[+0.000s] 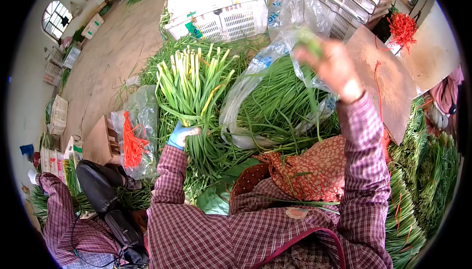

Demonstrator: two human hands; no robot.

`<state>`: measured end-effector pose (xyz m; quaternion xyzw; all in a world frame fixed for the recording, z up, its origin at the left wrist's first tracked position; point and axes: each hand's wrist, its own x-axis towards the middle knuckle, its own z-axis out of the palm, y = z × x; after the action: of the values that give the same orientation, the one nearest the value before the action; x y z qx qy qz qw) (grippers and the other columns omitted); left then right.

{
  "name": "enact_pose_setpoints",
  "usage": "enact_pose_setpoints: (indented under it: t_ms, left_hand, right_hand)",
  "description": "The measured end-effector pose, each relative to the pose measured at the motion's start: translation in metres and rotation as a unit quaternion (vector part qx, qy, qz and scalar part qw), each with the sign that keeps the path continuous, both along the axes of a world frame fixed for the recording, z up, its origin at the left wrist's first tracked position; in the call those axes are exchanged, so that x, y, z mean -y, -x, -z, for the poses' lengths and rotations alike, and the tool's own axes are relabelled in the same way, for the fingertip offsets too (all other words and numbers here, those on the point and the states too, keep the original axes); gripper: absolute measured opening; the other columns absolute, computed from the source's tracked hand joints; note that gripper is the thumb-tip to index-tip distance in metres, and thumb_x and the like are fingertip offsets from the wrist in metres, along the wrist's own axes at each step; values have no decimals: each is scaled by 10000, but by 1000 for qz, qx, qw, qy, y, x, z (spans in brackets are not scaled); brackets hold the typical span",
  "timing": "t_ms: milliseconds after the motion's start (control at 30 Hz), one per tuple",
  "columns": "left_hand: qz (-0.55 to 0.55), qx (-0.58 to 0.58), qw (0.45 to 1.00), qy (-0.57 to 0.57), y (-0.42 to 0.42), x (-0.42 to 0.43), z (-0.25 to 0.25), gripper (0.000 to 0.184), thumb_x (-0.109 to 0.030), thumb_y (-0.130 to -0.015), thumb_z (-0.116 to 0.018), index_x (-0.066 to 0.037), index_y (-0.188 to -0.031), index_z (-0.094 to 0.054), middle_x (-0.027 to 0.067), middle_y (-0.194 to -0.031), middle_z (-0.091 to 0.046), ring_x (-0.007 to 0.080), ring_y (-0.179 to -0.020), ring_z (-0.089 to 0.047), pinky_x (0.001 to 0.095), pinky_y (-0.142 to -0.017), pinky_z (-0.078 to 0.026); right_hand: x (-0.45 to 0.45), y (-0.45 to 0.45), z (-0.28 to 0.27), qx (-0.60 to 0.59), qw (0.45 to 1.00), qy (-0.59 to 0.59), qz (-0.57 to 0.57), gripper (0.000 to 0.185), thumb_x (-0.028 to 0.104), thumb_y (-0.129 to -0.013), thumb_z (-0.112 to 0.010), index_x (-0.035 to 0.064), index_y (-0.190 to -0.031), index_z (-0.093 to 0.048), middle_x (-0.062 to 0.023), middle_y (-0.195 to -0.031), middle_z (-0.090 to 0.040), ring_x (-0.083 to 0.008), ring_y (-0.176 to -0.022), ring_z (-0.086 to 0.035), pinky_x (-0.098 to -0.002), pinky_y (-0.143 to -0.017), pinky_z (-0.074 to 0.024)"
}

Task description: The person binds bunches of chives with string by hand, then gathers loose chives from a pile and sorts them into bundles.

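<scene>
Left hand (182, 134) nearest body, closed round bunch of green stalks (191, 94); long axis runs away from body, pale ends far, leafy ends near. Just right of bunch: clear plastic bag (227, 121), loose greens (280, 97) inside. Right hand (335, 67) farther out, above bag's right side, well apart from bunch; blurred, green matter (311, 43) at fingers, cannot tell how tight. White crate (221, 15) beyond.

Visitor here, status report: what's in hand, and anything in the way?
Left hand closed round bunch of greens. Right hand raised near open bag, blurred, with something green. Nothing visibly blocking the bunch.
</scene>
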<state>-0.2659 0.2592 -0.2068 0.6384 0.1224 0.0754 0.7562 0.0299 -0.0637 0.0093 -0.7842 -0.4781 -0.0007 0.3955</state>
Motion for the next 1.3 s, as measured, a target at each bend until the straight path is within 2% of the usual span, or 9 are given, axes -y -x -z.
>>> enact_pose_setpoints:
  t_ms: [100,267,567,700,800,933,1000,1100,1300]
  left_hand:
    - [27,28,999,38,-13,22,-31,412,-280,-757,-727,47,-991,-637,183,-845,-676,306,-787,-669,408,-734,-527]
    - [45,18,998,41,-24,42,-47,411,-260,-747,-724,59,-989,-634,195,-837,-671,310,-763,-659,415,-725,-523]
    - [65,27,991,116,-34,60,-37,464,-256,-734,-725,72,-1038,-601,201,-817,-647,346,-786,-636,482,-776,-499]
    - [65,35,986,148,-31,53,-19,500,-270,-720,-738,78,-1049,-595,207,-830,-653,353,-784,-642,484,-760,-507]
    - [64,30,989,127,-28,50,-17,546,-284,-715,-744,83,-1084,-581,218,-862,-660,356,-802,-650,486,-772,-512]
    - [95,37,991,85,-30,54,-26,598,-221,-699,-763,88,-1160,-540,227,-899,-663,346,-792,-659,465,-742,-532]
    - [90,10,991,96,-32,57,-33,621,-74,-663,-755,75,-1214,-509,210,-957,-661,320,-756,-663,407,-682,-544]
    - [74,-29,988,130,-31,65,-44,709,-110,-589,-832,21,-1223,-541,136,-1125,-634,232,-1004,-617,361,-911,-469]
    - [43,-18,992,114,-27,60,-22,725,-74,-603,-789,30,-1260,-501,173,-1084,-642,295,-929,-649,418,-789,-539]
  right_hand:
    - [-24,44,38,67,983,14,-172,301,297,-878,-629,38,-1026,-668,-115,-756,-654,-234,-635,-619,-382,-596,-501]
    - [-74,72,46,93,995,-19,-27,261,260,-815,-680,31,-940,-659,-140,-811,-601,-305,-737,-614,-389,-664,-501]
    - [-75,74,56,112,992,9,-61,227,234,-788,-687,30,-866,-626,-122,-787,-564,-303,-722,-600,-399,-649,-490]
    - [-52,66,34,-197,969,-33,-144,235,234,-856,-660,6,-907,-647,-1,-592,-489,-117,-511,-475,-293,-475,-416]
    - [-29,50,-2,-449,866,-14,-220,253,295,-883,-630,55,-946,-680,-2,-644,-550,-49,-524,-431,-255,-497,-394]
    - [-61,44,9,-210,963,-91,-142,341,323,-870,-642,13,-1011,-643,-15,-654,-521,-109,-603,-536,-281,-544,-456]
    - [-80,43,17,78,996,33,19,362,343,-849,-659,33,-1035,-647,-72,-782,-584,-190,-782,-610,-360,-683,-495]
    - [-95,52,21,125,986,95,54,328,357,-833,-663,71,-994,-667,-78,-966,-581,-222,-824,-622,-369,-712,-517]
    - [-86,31,25,157,982,-53,87,247,334,-839,-672,110,-943,-687,-45,-813,-598,-143,-678,-581,-329,-573,-506]
